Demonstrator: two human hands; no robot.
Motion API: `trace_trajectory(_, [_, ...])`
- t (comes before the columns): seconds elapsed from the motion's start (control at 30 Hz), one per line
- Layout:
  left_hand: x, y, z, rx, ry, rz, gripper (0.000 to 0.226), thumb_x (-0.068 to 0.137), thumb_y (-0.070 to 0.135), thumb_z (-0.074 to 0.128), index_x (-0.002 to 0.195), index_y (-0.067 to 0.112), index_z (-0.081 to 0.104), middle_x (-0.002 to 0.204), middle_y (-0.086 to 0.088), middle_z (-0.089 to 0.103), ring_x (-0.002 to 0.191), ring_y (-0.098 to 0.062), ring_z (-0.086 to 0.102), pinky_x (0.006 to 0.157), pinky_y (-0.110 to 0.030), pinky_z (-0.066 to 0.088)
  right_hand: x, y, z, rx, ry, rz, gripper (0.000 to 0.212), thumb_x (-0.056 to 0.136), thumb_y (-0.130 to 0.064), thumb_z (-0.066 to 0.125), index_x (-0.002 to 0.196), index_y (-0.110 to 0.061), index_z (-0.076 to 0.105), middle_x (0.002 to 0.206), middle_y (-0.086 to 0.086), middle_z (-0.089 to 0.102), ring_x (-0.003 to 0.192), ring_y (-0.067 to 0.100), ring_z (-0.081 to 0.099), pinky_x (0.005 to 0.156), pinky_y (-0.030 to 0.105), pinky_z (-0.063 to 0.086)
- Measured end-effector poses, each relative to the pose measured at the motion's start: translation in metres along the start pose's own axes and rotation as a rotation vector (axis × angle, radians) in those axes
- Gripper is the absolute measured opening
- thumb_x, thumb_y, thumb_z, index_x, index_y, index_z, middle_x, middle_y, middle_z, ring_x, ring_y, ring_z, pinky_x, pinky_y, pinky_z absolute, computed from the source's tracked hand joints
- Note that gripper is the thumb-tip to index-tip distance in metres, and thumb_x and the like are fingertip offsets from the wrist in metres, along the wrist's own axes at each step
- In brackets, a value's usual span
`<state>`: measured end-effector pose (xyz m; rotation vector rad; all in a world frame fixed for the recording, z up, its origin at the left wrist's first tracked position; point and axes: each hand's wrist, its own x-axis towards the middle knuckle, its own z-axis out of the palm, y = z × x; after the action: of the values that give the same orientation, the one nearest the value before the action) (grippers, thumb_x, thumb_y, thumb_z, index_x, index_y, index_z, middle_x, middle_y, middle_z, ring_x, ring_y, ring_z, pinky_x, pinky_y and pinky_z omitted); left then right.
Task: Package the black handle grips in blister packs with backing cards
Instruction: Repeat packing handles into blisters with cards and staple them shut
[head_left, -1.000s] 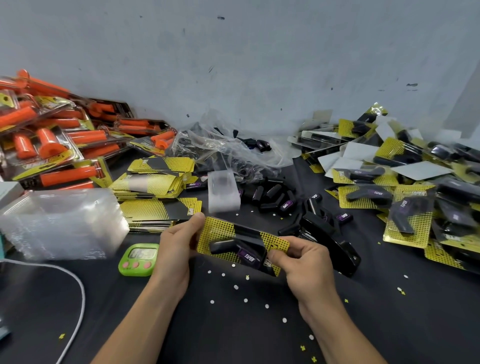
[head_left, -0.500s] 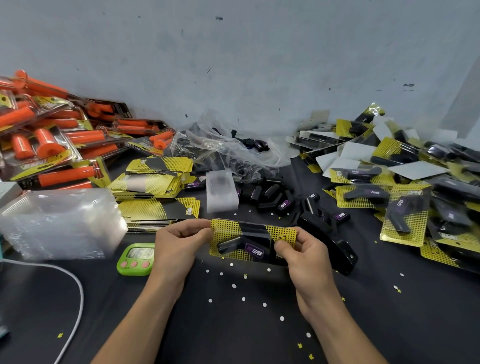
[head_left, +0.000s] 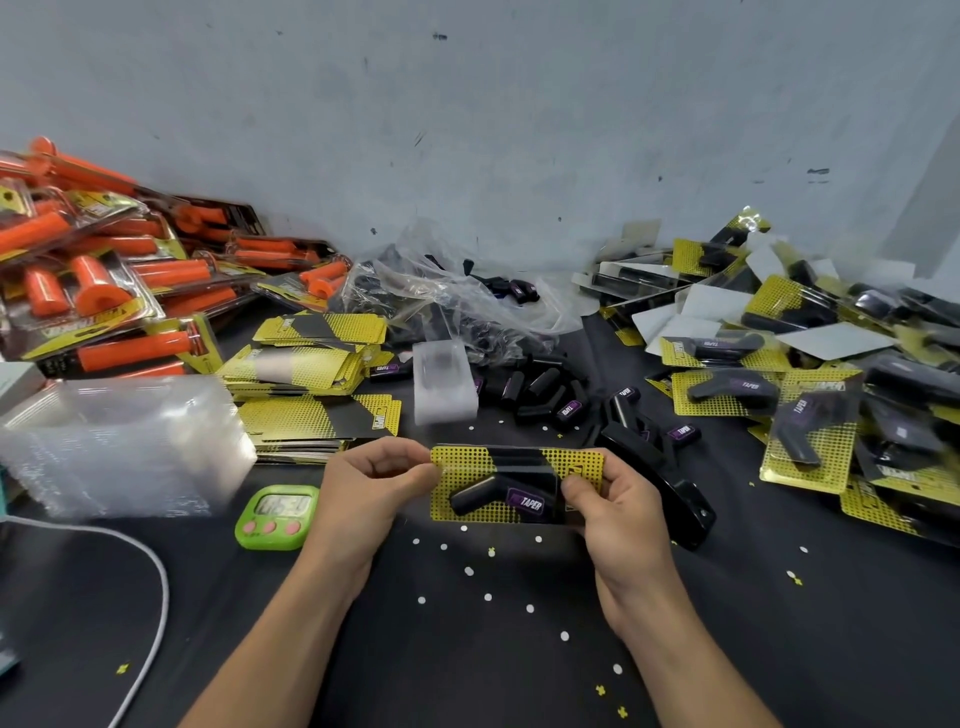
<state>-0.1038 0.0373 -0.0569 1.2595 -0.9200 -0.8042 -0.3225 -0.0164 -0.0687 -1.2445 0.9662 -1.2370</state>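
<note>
Both hands hold one blister pack (head_left: 519, 486) level above the black table: a yellow and black backing card with two black handle grips under clear plastic. My left hand (head_left: 371, 488) pinches its left end and my right hand (head_left: 618, 506) pinches its right end. Loose black grips (head_left: 540, 389) lie just behind the pack. Stacks of backing cards (head_left: 317, 415) sit at the middle left. A clear empty blister (head_left: 444, 384) stands behind the pack, and a stack of empty blisters (head_left: 119, 447) is at the far left.
Finished packs (head_left: 810, 405) are piled at the right. Orange grip packs (head_left: 104, 296) are heaped at the back left. A plastic bag of grips (head_left: 457, 296) lies by the wall. A black stapler (head_left: 660, 478), a green timer (head_left: 275, 517) and a white cable (head_left: 156, 582) lie near my hands.
The pack has been turned from tilted to level and raised slightly, with its front facing me. Both hands kept their hold on its ends.
</note>
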Motion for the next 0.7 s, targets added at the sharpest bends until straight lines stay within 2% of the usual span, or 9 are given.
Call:
trace_trajectory(0.23, [-0.0007, -0.0039, 0.002, -0.006, -0.073, 0.051, 0.018, 0.064, 0.01, 0.08, 0.079, 0.019, 0.076, 0.079, -0.003, 0.072, 0.072, -0.011, 0.063, 0.066, -0.018, 0.053, 0.0003, 0.001, -0.0013, 0.016, 0.015, 0.008, 0.038, 0.1, 0.005, 0.052, 0.091, -0.023, 0.076, 0.097, 0.009, 0.077, 0.098, 0.033, 0.072, 0.097, 0.056, 0.056])
trace_trajectory(0.33, [-0.0004, -0.0042, 0.0032, 0.001, -0.065, 0.046, 0.019, 0.058, 0.022, 0.082, 0.075, 0.021, 0.074, 0.074, -0.001, 0.068, 0.068, -0.01, 0.06, 0.063, -0.017, 0.05, 0.0015, 0.0002, -0.0005, 0.039, 0.014, 0.017, 0.037, 0.1, 0.005, 0.051, 0.092, -0.022, 0.076, 0.099, 0.01, 0.077, 0.1, 0.034, 0.072, 0.097, 0.052, 0.056])
trace_trajectory(0.43, [-0.0002, -0.0047, 0.0034, 0.012, -0.052, 0.013, 0.019, 0.059, 0.034, 0.079, 0.071, 0.021, 0.072, 0.068, 0.001, 0.065, 0.063, -0.009, 0.053, 0.061, -0.021, 0.044, 0.002, -0.0003, 0.001, 0.076, 0.004, 0.045, 0.037, 0.101, 0.006, 0.049, 0.09, -0.018, 0.075, 0.099, 0.014, 0.077, 0.096, 0.031, 0.073, 0.092, 0.046, 0.059])
trace_trajectory(0.53, [0.0008, -0.004, 0.0018, 0.013, -0.11, -0.024, 0.017, 0.061, 0.036, 0.078, 0.067, 0.022, 0.069, 0.065, 0.002, 0.06, 0.061, -0.01, 0.049, 0.062, -0.028, 0.038, 0.003, -0.0005, 0.0016, 0.12, 0.004, 0.083, 0.032, 0.102, 0.006, 0.048, 0.097, -0.011, 0.074, 0.101, 0.015, 0.077, 0.096, 0.03, 0.074, 0.089, 0.042, 0.059])
trace_trajectory(0.7, [0.004, -0.0048, -0.0005, -0.043, -0.222, -0.062, 0.017, 0.061, 0.028, 0.079, 0.067, 0.025, 0.063, 0.067, 0.003, 0.055, 0.061, -0.009, 0.05, 0.061, -0.019, 0.047, 0.0037, -0.0008, 0.002, 0.103, 0.028, 0.085, 0.029, 0.102, 0.005, 0.048, 0.098, -0.008, 0.073, 0.099, 0.015, 0.077, 0.093, 0.029, 0.074, 0.087, 0.041, 0.06])
